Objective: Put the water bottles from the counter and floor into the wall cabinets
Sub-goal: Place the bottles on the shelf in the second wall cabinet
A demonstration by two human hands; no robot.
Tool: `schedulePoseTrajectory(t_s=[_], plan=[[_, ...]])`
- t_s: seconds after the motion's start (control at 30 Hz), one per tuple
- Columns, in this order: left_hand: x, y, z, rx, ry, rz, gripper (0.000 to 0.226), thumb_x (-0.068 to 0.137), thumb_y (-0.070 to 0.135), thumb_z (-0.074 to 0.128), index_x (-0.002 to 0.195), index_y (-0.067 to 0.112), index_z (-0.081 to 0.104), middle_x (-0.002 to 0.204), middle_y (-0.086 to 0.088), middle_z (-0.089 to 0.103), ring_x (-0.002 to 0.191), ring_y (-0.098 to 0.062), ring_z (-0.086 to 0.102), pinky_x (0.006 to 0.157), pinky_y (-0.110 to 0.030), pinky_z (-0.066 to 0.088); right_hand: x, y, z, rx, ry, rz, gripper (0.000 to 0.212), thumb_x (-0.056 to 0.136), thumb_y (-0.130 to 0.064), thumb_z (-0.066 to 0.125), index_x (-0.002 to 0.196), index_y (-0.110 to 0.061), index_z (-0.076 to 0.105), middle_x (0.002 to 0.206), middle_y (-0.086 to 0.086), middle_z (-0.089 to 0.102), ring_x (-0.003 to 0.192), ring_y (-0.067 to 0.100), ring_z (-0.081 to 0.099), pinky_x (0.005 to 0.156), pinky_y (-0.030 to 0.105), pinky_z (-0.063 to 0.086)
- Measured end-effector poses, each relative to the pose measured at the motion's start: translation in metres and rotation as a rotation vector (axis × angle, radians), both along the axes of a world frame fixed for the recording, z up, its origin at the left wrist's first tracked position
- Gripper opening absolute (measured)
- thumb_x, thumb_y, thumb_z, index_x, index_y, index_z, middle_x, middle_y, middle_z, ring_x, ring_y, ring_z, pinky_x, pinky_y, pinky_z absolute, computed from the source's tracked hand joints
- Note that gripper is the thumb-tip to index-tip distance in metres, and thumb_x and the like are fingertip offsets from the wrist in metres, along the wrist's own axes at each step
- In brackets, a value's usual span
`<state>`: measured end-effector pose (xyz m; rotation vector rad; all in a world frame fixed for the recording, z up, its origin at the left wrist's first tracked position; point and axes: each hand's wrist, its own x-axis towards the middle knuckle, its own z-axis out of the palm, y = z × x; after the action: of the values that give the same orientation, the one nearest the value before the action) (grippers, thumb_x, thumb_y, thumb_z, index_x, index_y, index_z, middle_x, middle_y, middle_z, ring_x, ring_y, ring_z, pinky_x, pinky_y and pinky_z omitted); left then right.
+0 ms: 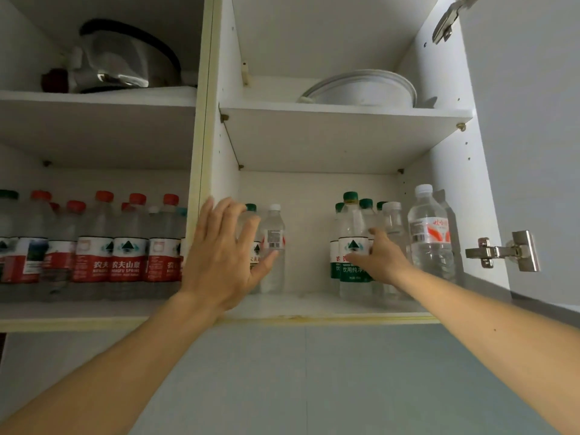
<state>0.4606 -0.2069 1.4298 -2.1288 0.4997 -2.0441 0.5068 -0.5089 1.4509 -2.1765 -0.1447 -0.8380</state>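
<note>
An open white wall cabinet (345, 136) was observed against a pale blue-grey wall (314, 372). Its lower shelf (314, 304) carried upright water bottles (354, 246), with red-labelled bottles (125, 246) in the adjoining compartment. The left hand (226, 255) was spread open beside a white-capped bottle (274, 246). The right hand (381, 259) was touching a green-labelled bottle; its grip could not be determined
</note>
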Motion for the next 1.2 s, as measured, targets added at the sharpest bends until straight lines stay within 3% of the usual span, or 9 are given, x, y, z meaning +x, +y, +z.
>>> schedulePoseTrajectory(t_s=[0.07, 0.13, 0.2, 0.3, 0.47, 0.57, 0.7, 0.87, 1.2], plan=[[-0.002, -0.022, -0.005, 0.046, 0.026, -0.112, 0.060, 0.096, 0.056, 0.044, 0.128, 0.007, 0.056, 0.133, -0.018, 0.051, 0.128, -0.036, 0.047, 0.115, -0.050, 0.035, 0.000, 0.003, 0.001, 0.069, 0.014, 0.097, 0.075, 0.087, -0.026, 0.078, 0.147, -0.012, 0.035, 0.125, 0.009, 0.064, 0.112, 0.027, 0.065, 0.096, 0.046, 0.056], [-0.002, -0.047, -0.004, 0.029, 0.115, -0.229, 0.057, 0.095, 0.054, 0.048, 0.134, 0.012, 0.049, 0.130, -0.009, 0.051, 0.115, -0.026, 0.053, 0.092, -0.035, 0.051, 0.000, 0.009, 0.003, 0.111, 0.032, 0.207, 0.065, 0.086, -0.022, 0.079, 0.140, -0.012, 0.044, 0.116, 0.007, 0.069, 0.104, 0.024, 0.069, 0.090, 0.047, 0.059], [0.006, -0.071, 0.005, -0.048, 0.280, -0.305, 0.063, 0.094, 0.050, 0.056, 0.145, 0.020, 0.034, 0.135, -0.003, 0.046, 0.116, -0.020, 0.052, 0.080, -0.028, 0.051, 0.000, 0.015, 0.004, 0.114, 0.061, 0.293, 0.058, 0.087, -0.021, 0.078, 0.136, -0.013, 0.049, 0.117, 0.008, 0.070, 0.103, 0.024, 0.070, 0.087, 0.047, 0.061], [0.030, -0.099, 0.023, -0.242, 0.670, -0.420, 0.099, 0.088, 0.042, 0.075, 0.158, 0.027, 0.006, 0.156, -0.009, 0.033, 0.138, -0.026, 0.042, 0.107, -0.043, 0.046, 0.004, 0.019, 0.007, 0.103, 0.101, 0.382, 0.051, 0.089, -0.021, 0.076, 0.134, -0.012, 0.053, 0.118, 0.011, 0.070, 0.103, 0.025, 0.071, 0.086, 0.047, 0.061], [0.071, -0.116, 0.042, -0.369, 1.146, -0.559, 0.139, 0.078, 0.029, 0.087, 0.155, 0.034, -0.028, 0.153, -0.012, 0.045, 0.119, -0.021, 0.057, 0.098, -0.037, 0.047, 0.012, 0.008, 0.014, 0.066, 0.185, 0.536, 0.041, 0.093, -0.019, 0.072, 0.133, -0.015, 0.060, 0.116, 0.009, 0.073, 0.100, 0.022, 0.074, 0.087, 0.043, 0.061], [0.085, -0.118, 0.047, -0.393, 1.155, -0.633, 0.141, 0.072, 0.025, 0.091, 0.157, 0.035, -0.020, 0.150, -0.007, 0.047, 0.121, -0.023, 0.057, 0.103, -0.045, 0.049, 0.018, 0.001, 0.023, -0.063, 0.169, 0.485, 0.037, 0.098, -0.026, 0.065, 0.133, -0.015, 0.060, 0.123, 0.008, 0.070, 0.103, 0.022, 0.072, 0.085, 0.042, 0.062], [0.097, -0.120, 0.050, -0.382, 1.125, -0.685, 0.120, 0.070, 0.017, 0.092, 0.155, 0.037, 0.009, 0.129, 0.002, 0.058, 0.108, -0.015, 0.062, 0.096, -0.048, 0.056, 0.029, -0.007, 0.037, -0.358, -0.211, 0.154, 0.036, 0.100, -0.032, 0.059, 0.129, -0.011, 0.062, 0.125, 0.006, 0.067, 0.098, 0.015, 0.067, 0.085, 0.032, 0.059], [0.113, -0.118, 0.045, -0.373, 1.090, -0.469, 0.141, 0.077, 0.025, 0.088, 0.154, 0.033, -0.030, 0.147, -0.007, 0.051, 0.113, -0.021, 0.060, 0.099, -0.039, 0.050, 0.043, -0.019, 0.046, -0.696, -0.654, -0.205, 0.038, 0.096, -0.027, 0.061, 0.131, -0.011, 0.060, 0.135, 0.008, 0.055, 0.126, 0.028, 0.045, 0.100, 0.039, 0.044], [0.146, -0.118, 0.033, -0.273, 0.916, -0.421, 0.148, 0.075, 0.035, 0.089, 0.123, 0.066, -0.047, 0.126, -0.008, 0.058, 0.098, -0.022, 0.066, 0.089, -0.047, 0.058, 0.057, -0.048, 0.021, -1.464, -0.527, -0.452, 0.055, 0.088, -0.064, 0.054, 0.121, -0.022, 0.069, 0.140, 0.010, 0.052, 0.139, 0.036, 0.037, 0.118, 0.066, 0.015]])
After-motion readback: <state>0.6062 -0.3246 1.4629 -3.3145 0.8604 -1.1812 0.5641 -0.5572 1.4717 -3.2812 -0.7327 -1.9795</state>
